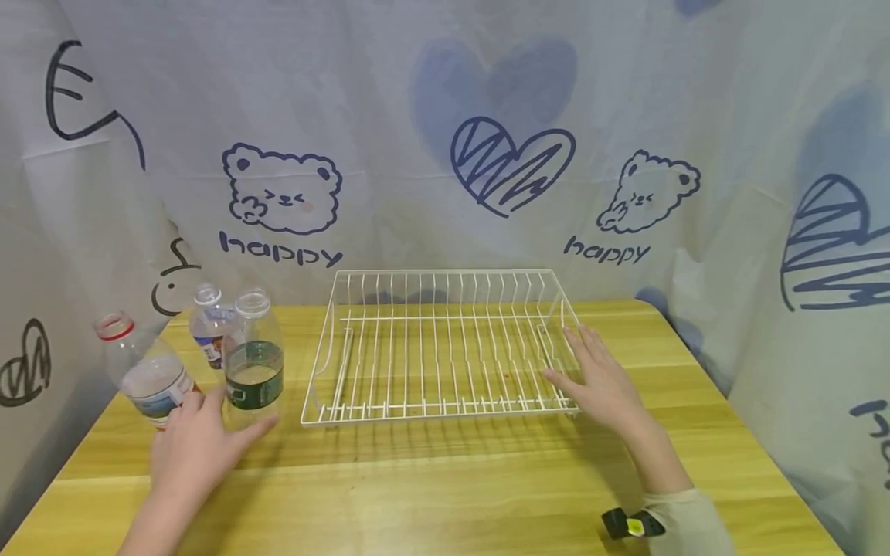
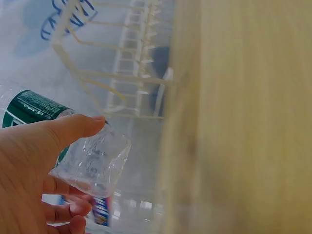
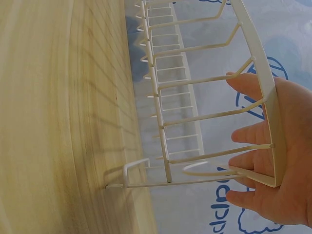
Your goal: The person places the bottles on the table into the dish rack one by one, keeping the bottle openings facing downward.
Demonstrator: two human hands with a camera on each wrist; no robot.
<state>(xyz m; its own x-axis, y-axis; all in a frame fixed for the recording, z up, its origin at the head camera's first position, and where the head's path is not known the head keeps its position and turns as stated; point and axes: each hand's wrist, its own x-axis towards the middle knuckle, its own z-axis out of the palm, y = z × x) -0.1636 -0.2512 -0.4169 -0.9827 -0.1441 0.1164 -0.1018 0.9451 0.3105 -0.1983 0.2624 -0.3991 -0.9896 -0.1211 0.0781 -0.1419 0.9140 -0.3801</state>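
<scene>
A white wire dish rack [image 1: 445, 271] stands on the table. To its left are three clear plastic bottles: one with a green label [image 1: 255, 374], one with a red neck ring [image 1: 154, 378] and a smaller one [image 1: 207, 318] behind. My left hand [image 1: 195, 448] is in front of the bottles, thumb spread from the fingers; in the left wrist view the green-labelled bottle's base shows between thumb and fingers, but firm contact is unclear. My right hand [image 1: 603, 382] is at the rack's right front corner, fingers extended along its side; in the right wrist view the palm meets the rim.
The wooden table [image 1: 417, 494] runs up to a pale cloth backdrop [image 1: 396, 177] with blue bear and heart drawings, which also hangs at both sides. A black band [image 1: 615, 523] with a yellow patch is by the right sleeve [image 1: 684, 525].
</scene>
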